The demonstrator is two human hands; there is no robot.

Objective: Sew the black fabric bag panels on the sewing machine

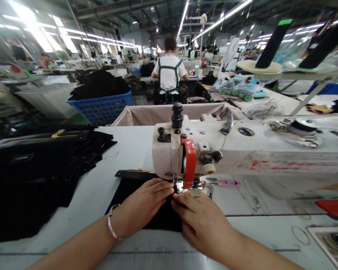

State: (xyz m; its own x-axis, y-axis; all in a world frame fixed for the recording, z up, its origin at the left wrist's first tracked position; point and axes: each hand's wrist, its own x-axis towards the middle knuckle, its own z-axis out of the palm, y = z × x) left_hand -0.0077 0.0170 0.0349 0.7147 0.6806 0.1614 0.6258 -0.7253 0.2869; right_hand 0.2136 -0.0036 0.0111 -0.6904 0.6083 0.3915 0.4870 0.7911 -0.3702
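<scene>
Pressing down on a black cloth [157, 217], both hands meet at the foot of the sewing machine [242, 150]. The left hand [142, 204] lies flat on the cloth with its fingers stretched toward the needle, a silver bracelet [111, 223] on the wrist. The right hand [198, 217] rests just beside it, fingers bent and fingertips pinching the cloth edge right under the presser foot; the 2 hands touch at the fingertips. Neither hand closes around anything: both lie on the cloth.

The cloth lies on the pale table [107, 187], directly before the machine head, with its far edge showing a gold zipper [142, 171]. An orange guard [189, 163] hangs on the machine front above the needle. Pink-handled snips [224, 182] lie on the table just behind the needle plate, to the right.

On the left of the table sits a stack of black pieces [33, 176]. Behind the table stands a fabric-lined bin [169, 112], and farther left a blue basket [101, 107] heaped with dark cloth. A person in a white shirt [169, 75] with green straps sits with their back turned at another station.
</scene>
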